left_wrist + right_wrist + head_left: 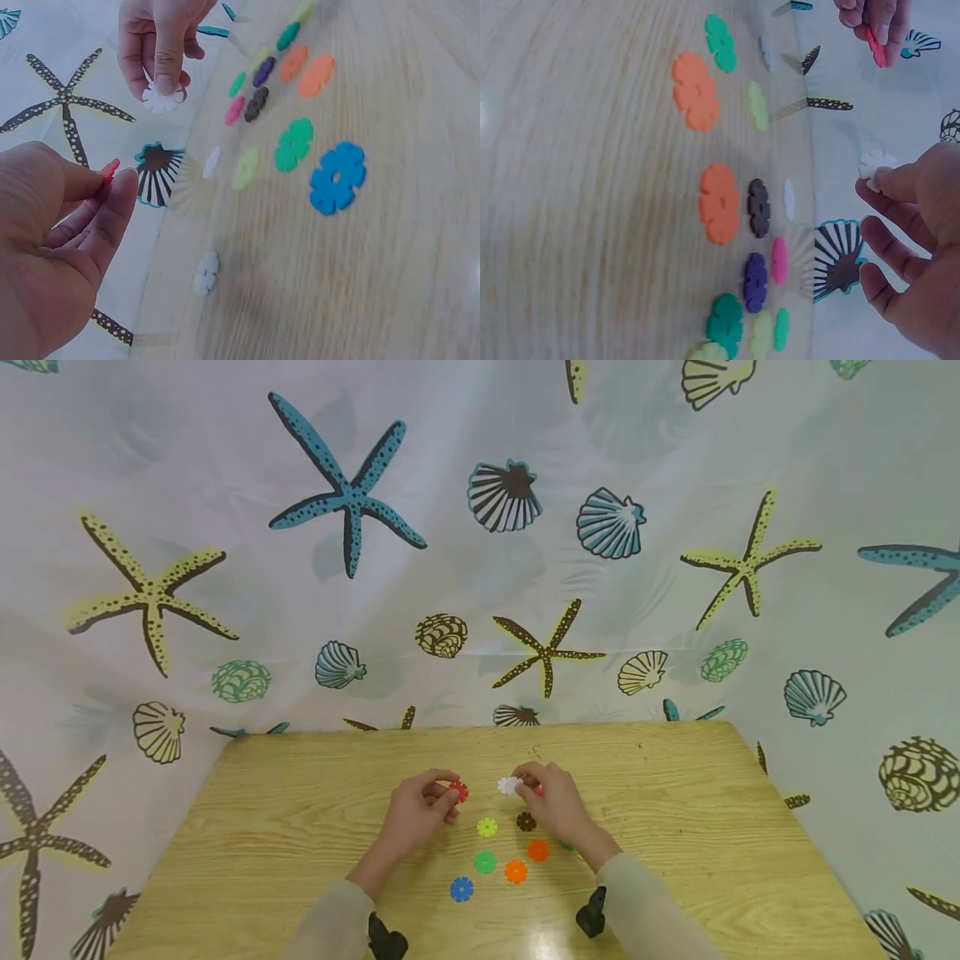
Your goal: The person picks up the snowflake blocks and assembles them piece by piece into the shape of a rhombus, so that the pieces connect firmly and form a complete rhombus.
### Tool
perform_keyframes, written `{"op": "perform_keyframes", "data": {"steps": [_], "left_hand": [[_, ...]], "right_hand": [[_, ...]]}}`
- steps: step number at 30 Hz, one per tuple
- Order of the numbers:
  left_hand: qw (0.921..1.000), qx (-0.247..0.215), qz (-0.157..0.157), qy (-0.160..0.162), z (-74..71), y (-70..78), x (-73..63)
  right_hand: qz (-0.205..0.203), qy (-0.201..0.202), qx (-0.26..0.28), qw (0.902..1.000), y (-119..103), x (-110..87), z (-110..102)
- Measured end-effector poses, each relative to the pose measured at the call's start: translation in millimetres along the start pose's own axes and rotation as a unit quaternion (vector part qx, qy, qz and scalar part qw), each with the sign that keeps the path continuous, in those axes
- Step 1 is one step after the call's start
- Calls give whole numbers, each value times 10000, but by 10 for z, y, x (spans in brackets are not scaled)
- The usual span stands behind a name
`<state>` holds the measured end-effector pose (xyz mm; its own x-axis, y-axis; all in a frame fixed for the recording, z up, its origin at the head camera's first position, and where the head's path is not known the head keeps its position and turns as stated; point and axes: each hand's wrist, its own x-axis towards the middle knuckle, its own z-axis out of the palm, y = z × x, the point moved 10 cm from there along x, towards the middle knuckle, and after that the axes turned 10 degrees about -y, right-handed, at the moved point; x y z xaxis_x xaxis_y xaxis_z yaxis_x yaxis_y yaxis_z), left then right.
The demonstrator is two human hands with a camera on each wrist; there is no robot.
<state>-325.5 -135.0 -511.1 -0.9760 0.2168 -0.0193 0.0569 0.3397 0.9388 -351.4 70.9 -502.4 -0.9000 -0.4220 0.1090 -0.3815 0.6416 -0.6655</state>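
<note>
In the head view my left hand (415, 811) pinches a red notched plastic disc (460, 791) between thumb and fingertips, above the table. Facing it, my right hand (558, 802) pinches a white notched disc (507, 785). A gap separates the two discs. Beneath the hands lie a yellow disc (487, 827), a dark brown disc (527, 822), a green disc (485, 862), a blue disc (462, 889) and two orange discs (516, 871). The right wrist view also shows a purple disc (755, 283) and a pink disc (779, 260), which my right hand mostly covers in the head view.
The wooden table (300, 827) ends at the back against a white curtain (450, 577) printed with starfish and shells. In the left wrist view a loose white disc (207, 273) lies near the table's far edge. More green and yellow discs sit at the right of the group.
</note>
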Motion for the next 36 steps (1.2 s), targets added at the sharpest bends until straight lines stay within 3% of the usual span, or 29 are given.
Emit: {"op": "perform_keyframes", "data": {"steps": [13, 26, 36], "left_hand": [[9961, -872, 62, -154, 21, 161, 26], [9934, -1087, 142, -343, 58, 243, 32], [9934, -1048, 168, -434, 88, 293, 35]], "right_hand": [[-653, 305, 196, 9972, -388, -18, -130], [-795, 137, 290, 9963, -561, -18, -116], [-1149, 188, -133, 9931, -689, -28, -133]]}}
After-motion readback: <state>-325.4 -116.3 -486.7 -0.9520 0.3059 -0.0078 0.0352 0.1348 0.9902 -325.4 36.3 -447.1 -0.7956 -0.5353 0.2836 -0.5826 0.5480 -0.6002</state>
